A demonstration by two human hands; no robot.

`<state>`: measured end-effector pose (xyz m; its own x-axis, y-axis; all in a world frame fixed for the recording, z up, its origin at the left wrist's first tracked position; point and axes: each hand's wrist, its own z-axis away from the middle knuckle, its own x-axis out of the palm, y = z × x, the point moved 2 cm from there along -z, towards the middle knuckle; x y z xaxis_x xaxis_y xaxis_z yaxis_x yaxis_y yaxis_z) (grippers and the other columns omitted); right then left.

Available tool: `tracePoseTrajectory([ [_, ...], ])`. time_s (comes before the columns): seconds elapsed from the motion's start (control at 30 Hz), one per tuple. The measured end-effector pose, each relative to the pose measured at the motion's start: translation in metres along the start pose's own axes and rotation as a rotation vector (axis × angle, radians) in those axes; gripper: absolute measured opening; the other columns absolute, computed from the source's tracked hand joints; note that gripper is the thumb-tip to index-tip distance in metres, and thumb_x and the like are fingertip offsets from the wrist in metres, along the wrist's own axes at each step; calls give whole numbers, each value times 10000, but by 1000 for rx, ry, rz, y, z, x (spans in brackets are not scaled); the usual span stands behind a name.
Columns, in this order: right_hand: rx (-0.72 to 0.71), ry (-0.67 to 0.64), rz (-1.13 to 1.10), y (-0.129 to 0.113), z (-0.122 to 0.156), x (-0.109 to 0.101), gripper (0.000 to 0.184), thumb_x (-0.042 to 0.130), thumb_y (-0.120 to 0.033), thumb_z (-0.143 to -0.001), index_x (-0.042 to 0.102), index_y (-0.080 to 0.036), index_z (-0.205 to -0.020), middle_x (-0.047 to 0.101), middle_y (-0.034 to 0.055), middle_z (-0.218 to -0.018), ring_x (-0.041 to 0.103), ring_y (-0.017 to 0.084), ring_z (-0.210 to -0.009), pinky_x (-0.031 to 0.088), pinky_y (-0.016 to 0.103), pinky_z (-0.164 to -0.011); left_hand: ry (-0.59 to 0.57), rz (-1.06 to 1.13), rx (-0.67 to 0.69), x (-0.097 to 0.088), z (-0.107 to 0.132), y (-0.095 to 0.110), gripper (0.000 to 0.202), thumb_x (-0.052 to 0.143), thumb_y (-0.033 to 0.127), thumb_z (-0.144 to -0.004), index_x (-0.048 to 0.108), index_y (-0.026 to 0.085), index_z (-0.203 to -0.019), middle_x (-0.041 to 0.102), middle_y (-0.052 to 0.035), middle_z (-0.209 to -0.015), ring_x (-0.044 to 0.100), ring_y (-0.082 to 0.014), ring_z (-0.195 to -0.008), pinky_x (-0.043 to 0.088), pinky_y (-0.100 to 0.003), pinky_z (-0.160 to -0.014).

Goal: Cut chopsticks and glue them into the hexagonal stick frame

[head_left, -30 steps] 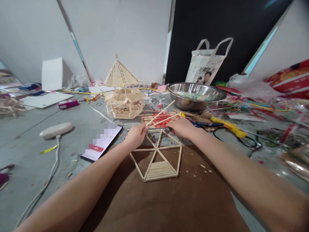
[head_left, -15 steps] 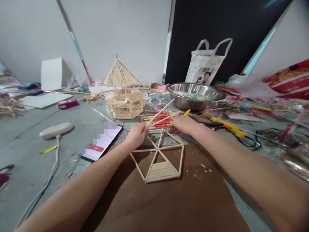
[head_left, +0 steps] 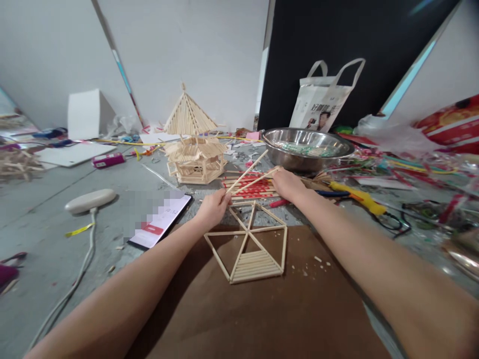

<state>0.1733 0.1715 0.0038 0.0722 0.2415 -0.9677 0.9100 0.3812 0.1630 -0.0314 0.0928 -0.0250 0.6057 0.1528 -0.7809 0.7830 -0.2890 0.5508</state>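
My left hand (head_left: 214,207) is closed around the near end of a thin wooden stick (head_left: 247,171) that slants up and away to the right. A second wooden stick (head_left: 256,181) runs from beside its fingers to my right hand (head_left: 288,183), whose closed fingers are at its far end. Below both hands lies a flat hexagonal stick frame (head_left: 249,232) with spokes meeting in the middle. Its near section is filled with parallel sticks (head_left: 254,264). Beneath and behind the held sticks is a pile of sticks with red wrapping (head_left: 254,187).
A stick-built pavilion model (head_left: 194,159) stands behind the hands. A metal basin (head_left: 309,148) is at the back right, near a yellow-handled tool (head_left: 357,197). A phone (head_left: 160,222) and a white corded device (head_left: 91,200) lie left. Brown sheet (head_left: 258,319) covers the front.
My right hand has shifted slightly up along the second stick to its far end. A yellow piece seen above that hand is out of sight. The whole view has moved slightly.
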Motion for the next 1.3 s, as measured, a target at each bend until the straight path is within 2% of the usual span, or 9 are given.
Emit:
tracePoseTrajectory([
  [0.33, -163, 9, -214, -35, 63, -10, 261, 356, -315, -810, 564, -208, -926, 606, 36, -909, 540, 156, -850, 382, 249, -703, 17, -70, -23, 0, 0, -3, 358, 260, 368, -823, 526, 181, -674, 551, -12, -613, 499, -143, -587, 326, -234, -545],
  [0.5, -233, -6, -307, -50, 86, -13, 242, 354, -286, -818, 567, -205, -899, 607, 26, -867, 547, 132, -797, 383, 232, -684, 19, -98, -24, 3, 0, -6, 342, 263, 369, -820, 523, 186, -693, 547, -15, -622, 502, -151, -599, 328, -240, -557],
  [0.63, -307, 73, -482, -61, 107, -32, 239, 350, -254, -820, 562, -174, -895, 600, 46, -843, 528, 136, -772, 381, 254, -686, 16, -112, -23, 4, 0, -7, 353, 251, 372, -823, 524, 187, -697, 545, -14, -616, 500, -150, -589, 326, -240, -551],
  [0.77, -547, -40, -615, -84, 152, -47, 212, 355, -182, -803, 566, -160, -814, 569, 51, -757, 481, 123, -722, 379, 240, -642, 18, -103, -27, 3, 0, -7, 360, 247, 374, -825, 528, 185, -702, 545, -12, -611, 500, -146, -586, 319, -236, -543],
  [0.87, -682, -153, -742, -93, 182, -43, 177, 387, -118, -761, 560, -155, -767, 551, 44, -731, 455, 111, -712, 376, 226, -634, 21, -103, -34, 2, 1, -7, 359, 251, 368, -825, 530, 182, -698, 545, -11, -605, 491, -142, -572, 309, -234, -531],
  [0.93, -654, -161, -872, -89, 191, -36, 153, 406, -115, -747, 551, -154, -778, 539, 43, -728, 455, 110, -730, 384, 232, -656, 22, -105, -30, 2, 2, -5, 353, 255, 364, -824, 530, 181, -701, 547, -12, -608, 487, -141, -567, 303, -233, -524],
  [1.13, -338, -127, -1078, -48, 184, -16, 121, 435, -186, -764, 546, -166, -723, 517, 21, -670, 480, 107, -662, 391, 249, -621, 5, -82, -5, 1, 6, 0, 349, 256, 348, -828, 532, 171, -709, 551, -16, -613, 490, -132, -559, 305, -227, -520],
  [1.23, -166, -128, -1139, -33, 183, -14, 196, 408, -248, -787, 527, -166, -656, 502, 10, -629, 476, 103, -605, 386, 244, -580, -5, -77, 5, 2, 6, 1, 350, 248, 351, -833, 526, 175, -711, 549, -14, -616, 492, -132, -569, 312, -226, -528],
  [1.3, -153, -149, -1138, -33, 186, -18, 215, 398, -268, -792, 526, -166, -652, 504, 10, -623, 478, 103, -599, 390, 244, -575, -7, -101, 5, 3, 7, 2, 331, 252, 344, -834, 514, 178, -718, 547, -15, -626, 490, -133, -573, 309, -227, -525],
])
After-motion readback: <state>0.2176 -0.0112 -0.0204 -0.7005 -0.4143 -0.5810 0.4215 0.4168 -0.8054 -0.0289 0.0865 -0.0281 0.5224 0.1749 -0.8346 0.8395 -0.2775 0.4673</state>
